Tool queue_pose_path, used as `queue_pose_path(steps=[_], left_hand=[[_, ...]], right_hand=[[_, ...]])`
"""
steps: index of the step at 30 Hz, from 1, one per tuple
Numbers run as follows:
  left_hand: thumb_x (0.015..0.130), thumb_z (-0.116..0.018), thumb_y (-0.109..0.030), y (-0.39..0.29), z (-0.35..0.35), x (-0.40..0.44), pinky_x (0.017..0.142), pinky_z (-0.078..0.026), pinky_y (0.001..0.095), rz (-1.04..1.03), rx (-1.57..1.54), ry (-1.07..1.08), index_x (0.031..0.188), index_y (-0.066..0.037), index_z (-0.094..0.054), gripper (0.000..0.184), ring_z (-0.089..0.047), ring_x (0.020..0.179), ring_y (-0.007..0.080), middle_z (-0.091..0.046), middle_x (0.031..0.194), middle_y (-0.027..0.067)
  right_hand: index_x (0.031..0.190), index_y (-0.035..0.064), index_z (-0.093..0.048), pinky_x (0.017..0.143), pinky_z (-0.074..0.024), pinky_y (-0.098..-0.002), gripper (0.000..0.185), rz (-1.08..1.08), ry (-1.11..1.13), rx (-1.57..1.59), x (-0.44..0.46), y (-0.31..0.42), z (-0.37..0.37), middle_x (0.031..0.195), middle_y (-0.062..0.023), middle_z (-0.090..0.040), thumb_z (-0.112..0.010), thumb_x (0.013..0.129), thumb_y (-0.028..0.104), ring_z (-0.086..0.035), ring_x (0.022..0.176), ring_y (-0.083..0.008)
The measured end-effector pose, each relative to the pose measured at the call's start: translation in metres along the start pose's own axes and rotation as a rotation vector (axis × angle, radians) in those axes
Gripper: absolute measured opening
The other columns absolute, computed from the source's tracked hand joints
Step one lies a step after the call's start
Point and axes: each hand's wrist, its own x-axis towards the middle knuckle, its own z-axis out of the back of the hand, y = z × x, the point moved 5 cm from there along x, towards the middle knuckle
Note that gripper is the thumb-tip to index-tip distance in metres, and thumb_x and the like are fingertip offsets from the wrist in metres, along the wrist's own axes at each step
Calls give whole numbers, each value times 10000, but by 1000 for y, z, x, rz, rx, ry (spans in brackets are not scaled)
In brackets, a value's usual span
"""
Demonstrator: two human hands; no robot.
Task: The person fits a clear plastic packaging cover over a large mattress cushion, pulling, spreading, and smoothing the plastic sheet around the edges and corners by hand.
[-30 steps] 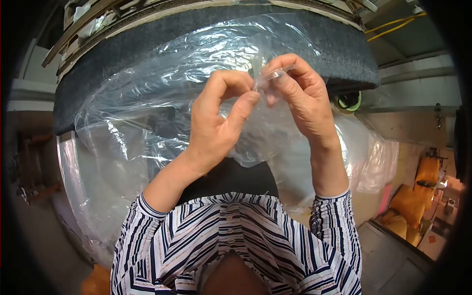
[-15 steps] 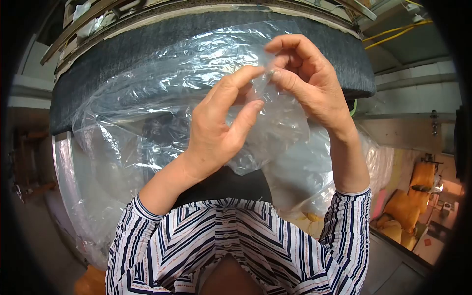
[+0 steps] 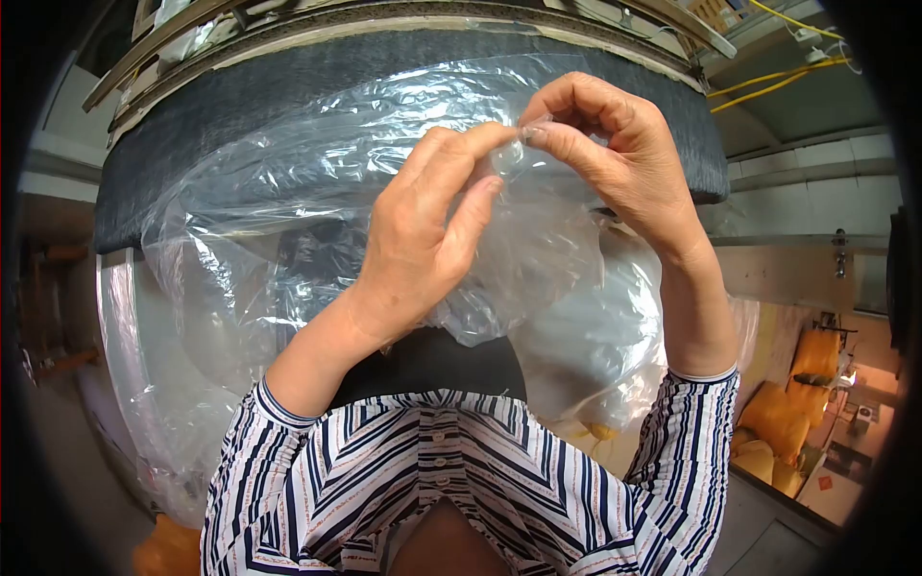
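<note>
A large sheet of clear plastic film (image 3: 384, 125) lies crinkled over the dark padded surface and hangs down toward my body. My right hand (image 3: 615, 154) pinches a bit of this film between thumb and index finger, above the middle of the sheet. Close by on the left is my left hand (image 3: 413, 221), its thumb held apart from its index finger. That index fingertip reaches the spot where the right fingertips meet. The other left fingers are partly hidden behind the hand. Loose film drapes below both hands.
A dark padded board (image 3: 221, 106) curves across the back, with wooden rails (image 3: 663, 24) behind it. Yellow cables (image 3: 778, 77) run at the upper right. Orange covered seats (image 3: 783, 418) stand at the lower right. A black surface (image 3: 442, 370) is close to my striped shirt.
My right thumb and index finger have closed together on the film. The left thumb has shifted slightly left. The view has shifted a little.
</note>
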Motion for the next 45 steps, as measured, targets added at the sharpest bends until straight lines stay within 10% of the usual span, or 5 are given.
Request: queue_pose_path(steps=[7, 11, 15, 32, 45], left_hand=[[873, -542, -49, 28, -7, 7, 713, -479, 214, 462, -764, 1, 1170, -23, -471, 307, -534, 809, 76, -509, 918, -1], [885, -535, -110, 28, -6, 20, 659, -446, 173, 620, -1026, -40, 1113, -15, -493, 251, -521, 759, 36, -558, 906, 11], [828, -593, -145, 40, 23, 69, 627, -460, 286, -45, 75, -195, 971, -11, -595, 196, -583, 701, 175, -612, 841, 63], [791, -588, -366, 148, 13, 155, 654, -462, 369, 180, 441, -318, 844, -69, -688, 318, -616, 730, 314, -653, 796, 138], [758, -639, -422, 129, 14, 168, 638, -485, 419, 278, 751, -116, 678, -65, -696, 371, -623, 685, 356, -632, 680, 186]], right_hand=[[898, 31, -558, 786, -428, -229, 43, 233, -230, 137, 21, -3, -3, 949, -43, -605, -555, 866, 60, -535, 899, -92], [900, 25, -492, 648, -465, -265, 8, 119, -325, 500, 38, -17, -8, 810, -14, -576, -494, 893, 29, -546, 691, -114], [911, 19, -488, 595, -455, -302, 43, 379, -705, -150, 58, -14, 10, 729, -83, -581, -508, 881, 42, -567, 613, -181], [723, 26, -656, 699, -446, -362, 122, -39, -1023, -271, 113, -145, 44, 719, -110, -569, -650, 733, 148, -567, 731, -270], [934, 18, -423, 835, -384, -434, 400, -291, -1117, -455, 107, -151, 58, 996, -190, -439, -656, 684, 226, -475, 951, -363]])
